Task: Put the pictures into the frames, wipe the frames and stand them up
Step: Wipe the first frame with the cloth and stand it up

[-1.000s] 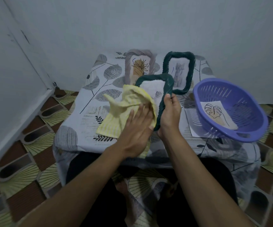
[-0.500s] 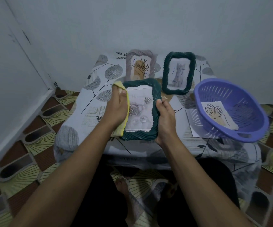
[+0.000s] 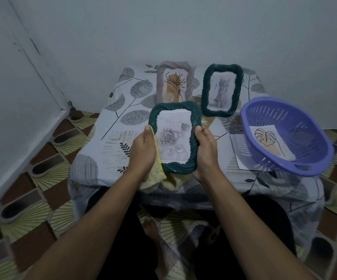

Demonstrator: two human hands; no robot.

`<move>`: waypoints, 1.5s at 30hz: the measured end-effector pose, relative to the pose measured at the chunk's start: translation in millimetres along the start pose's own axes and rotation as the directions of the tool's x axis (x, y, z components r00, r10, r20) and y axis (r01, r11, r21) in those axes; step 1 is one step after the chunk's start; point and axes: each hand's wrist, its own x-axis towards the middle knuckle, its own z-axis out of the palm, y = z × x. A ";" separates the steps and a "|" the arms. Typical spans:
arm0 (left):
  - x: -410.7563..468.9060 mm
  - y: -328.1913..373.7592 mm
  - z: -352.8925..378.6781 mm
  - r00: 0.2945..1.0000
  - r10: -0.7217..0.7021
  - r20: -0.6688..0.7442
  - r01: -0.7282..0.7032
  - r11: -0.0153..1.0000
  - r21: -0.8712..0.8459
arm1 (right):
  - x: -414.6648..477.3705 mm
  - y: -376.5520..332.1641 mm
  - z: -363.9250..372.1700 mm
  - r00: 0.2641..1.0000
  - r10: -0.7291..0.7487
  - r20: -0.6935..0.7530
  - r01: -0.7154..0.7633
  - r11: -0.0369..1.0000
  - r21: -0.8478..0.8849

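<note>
green rose frame (image 3: 174, 138) upright, long axis vertical, pic facing cam, left hand (image 3: 143, 152) w/ yellow cloth (image 3: 156, 172) & right hand (image 3: 205, 152) clamping its sides

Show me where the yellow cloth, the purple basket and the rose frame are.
yellow cloth (image 3: 157, 174), head view, lower hanging part.
purple basket (image 3: 268, 102), head view, far rim.
rose frame (image 3: 174, 109), head view, top edge.

A frame with a rose picture (image 3: 174, 138) is sitting upright at the near edge of the table (image 3: 121, 138), between the left hand (image 3: 143, 152) and right hand (image 3: 205, 152). Behind this frame, two more frames (image 3: 173, 85) (image 3: 222, 88) are standing side by side. To its right a basket (image 3: 285, 136) is holding a loose picture (image 3: 268, 141).
</note>
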 end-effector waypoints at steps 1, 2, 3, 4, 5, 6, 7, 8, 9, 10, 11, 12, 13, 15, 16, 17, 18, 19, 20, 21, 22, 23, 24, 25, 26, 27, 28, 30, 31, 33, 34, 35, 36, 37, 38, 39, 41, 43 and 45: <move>0.2 -2.4 -0.2 1.000 0.021 0.015 -0.021 1.000 0.013 | 0.4 0.0 -1.2 1.000 0.010 0.002 -0.010 1.000 0.004; -0.3 -4.6 -0.3 0.998 0.045 0.037 -0.046 0.999 0.024 | 0.7 -1.0 -2.3 1.000 0.020 0.005 -0.020 1.000 0.007; -1.0 -6.2 -0.9 0.996 0.066 0.060 -0.068 0.997 0.033 | 1.0 -2.1 -3.3 1.000 0.026 0.011 -0.026 1.000 0.010; -1.1 -7.6 -1.3 0.993 0.082 0.079 -0.085 0.996 0.035 | 0.6 -3.5 -3.9 0.999 0.029 0.018 -0.029 1.000 0.010; -0.5 -9.7 -1.3 0.992 0.093 0.085 -0.096 0.995 0.030 | -0.3 -4.7 -4.2 0.999 0.028 0.027 -0.029 1.000 0.010; -0.1 -10.8 -0.9 0.992 0.100 0.081 -0.102 0.995 0.019 | -1.2 -5.6 -4.4 0.999 0.027 0.034 -0.027 1.000 0.008; -1.0 -10.0 -0.4 0.992 0.101 0.072 -0.102 0.995 0.003 | -1.7 -5.8 -5.1 0.999 0.024 0.039 -0.024 1.000 0.003; -2.5 -8.4 0.5 0.994 0.092 0.060 -0.091 0.996 -0.009 | -2.1 -6.0 -5.6 0.999 0.022 0.041 -0.021 1.000 -0.008; -3.6 -6.4 1.4 0.996 0.080 0.042 -0.079 0.997 -0.017 | -2.5 -6.0 -6.0 0.999 0.018 0.042 -0.017 1.000 -0.023; -3.6 -4.8 1.5 0.997 0.070 0.021 -0.070 0.997 -0.011 | -3.3 -6.0 -6.7 0.999 0.015 0.043 -0.013 0.999 -0.041; -3.3 -2.0 0.7 0.997 0.073 0.002 -0.073 0.997 0.008 | -4.5 -5.6 -7.6 0.999 0.015 0.049 -0.012 0.998 -0.060; -1.0 1.1 -1.4 0.997 0.081 -0.007 -0.080 0.996 0.041 | -6.6 -5.1 -8.4 0.998 0.019 0.060 -0.014 0.997 -0.081; 3.0 4.2 -4.4 0.995 0.096 0.000 -0.096 0.992 0.077 | -9.2 -3.7 -9.0 0.997 0.025 0.076 -0.017 0.995 -0.101; 13.6 9.7 -10.6 0.985 0.166 0.040 -0.170 0.975 0.141 | -15.2 0.3 -8.4 0.994 0.042 0.105 -0.029 0.992 -0.119; 20.4 9.9 -12.3 0.973 0.222 0.066 -0.230 0.959 0.166 | -17.3 2.2 -7.2 0.993 0.047 0.107 -0.034 0.993 -0.117; 27.3 7.7 -12.7 0.957 0.273 0.096 -0.287 0.938 0.193 | -17.5 3.8 -5.6 0.994 0.046 0.099 -0.034 0.993 -0.113; 31.5 5.2 -11.7 0.942 0.309 0.129 -0.332 0.916 0.225 | -16.8 3.7 -4.4 0.996 0.039 0.083 -0.030 0.993 -0.114; 34.1 1.7 -10.4 0.927 0.336 0.167 -0.370 0.892 0.258 | -14.8 3.6 -2.7 0.998 0.033 0.062 -0.026 0.993 -0.113; 33.7 -3.1 -8.6 0.911 0.356 0.210 -0.405 0.867 0.289 | -12.8 2.6 -0.7 0.999 0.028 0.043 -0.023 0.993 -0.114; 28.9 -6.9 -5.9 0.890 0.379 0.252 -0.446 0.837 0.318 | -10.3 1.2 0.5 0.999 0.020 0.026 -0.017 0.993 -0.114; 22.4 -12.3 -2.7 0.865 0.406 0.295 -0.493 0.797 0.350 | -7.4 -0.5 0.8 1.000 0.013 0.011 -0.011 0.994 -0.111; 14.5 -17.4 0.8 0.840 0.422 0.340 -0.535 0.746 0.397 | -4.5 -2.3 0.2 1.000 0.005 -0.005 -0.006 0.994 -0.105; 4.9 -21.7 3.4 0.820 0.426 0.383 -0.568 0.689 0.450 | -2.1 -4.8 -0.7 1.000 -0.004 -0.014 0.002 0.994 -0.107; -1.3 -27.0 5.1 0.803 0.426 0.417 -0.594 0.634 0.496 | 0.2 -6.2 -2.5 1.000 -0.011 -0.017 0.009 0.994 -0.112; -5.6 -30.9 5.3 0.784 0.435 0.443 -0.620 0.582 0.526 | 1.1 -7.8 -4.2 1.000 -0.012 -0.007 0.011 0.993 -0.115; -5.0 -34.3 4.4 0.770 0.447 0.455 -0.638 0.549 0.541 | 1.2 -8.2 -5.6 1.000 -0.004 0.005 0.004 0.994 -0.114; -0.6 -36.4 2.4 0.767 0.456 0.452 -0.642 0.537 0.547 | -0.4 -9.2 -6.3 1.000 0.013 0.026 -0.010 0.994 -0.108; 11.6 -31.1 -4.3 0.808 0.438 0.393 -0.589 0.602 0.540 | -4.4 -9.7 -7.9 0.994 0.066 0.085 -0.057 0.993 -0.100; 19.3 -27.2 -8.5 0.840 0.418 0.347 -0.543 0.648 0.533 | -5.7 -9.7 -8.6 0.987 0.097 0.127 -0.085 0.991 -0.103; 34.3 -16.7 -18.3 0.873 0.386 0.300 -0.488 0.722 0.490 | -8.2 -12.1 -9.7 0.962 0.166 0.216 -0.138 0.980 -0.141; 40.1 -10.5 -25.0 0.866 0.395 0.306 -0.497 0.743 0.448 | -9.0 -13.8 -10.5 0.948 0.196 0.251 -0.157 0.973 -0.168; 45.6 -5.0 -31.5 0.853 0.409 0.325 -0.517 0.754 0.406 | -8.4 -15.8 -11.6 0.935 0.222 0.276 -0.172 0.966 -0.195; 47.9 0.6 -37.4 0.838 0.420 0.350 -0.536 0.757 0.374 | -7.7 -18.7 -12.7 0.924 0.244 0.295 -0.184 0.958 -0.218; 49.1 5.3 -41.4 0.828 0.420 0.372 -0.546 0.757 0.359 | -5.9 -21.5 -14.0 0.914 0.265 0.307 -0.198 0.952 -0.234; 49.3 8.2 -43.7 0.821 0.417 0.390 -0.550 0.760 0.345 | -4.0 -25.0 -14.8 0.905 0.287 0.315 -0.213 0.945 -0.248; 48.1 11.0 -44.9 0.823 0.407 0.396 -0.541 0.773 0.331 | -1.5 -29.1 -15.4 0.897 0.310 0.316 -0.231 0.937 -0.263; 46.0 10.8 -43.6 0.847 0.372 0.379 -0.487 0.828 0.277 | 3.4 -35.9 -16.1 0.880 0.361 0.307 -0.271 0.915 -0.299; 43.0 7.0 -39.1 0.899 0.327 0.291 -0.398 0.887 0.232 | 7.7 -39.8 -16.0 0.877 0.393 0.276 -0.309 0.902 -0.300; 41.1 4.9 -34.5 0.957 0.261 0.126 -0.284 0.932 0.225 | 10.3 -40.3 -14.9 0.890 0.403 0.213 -0.360 0.908 -0.213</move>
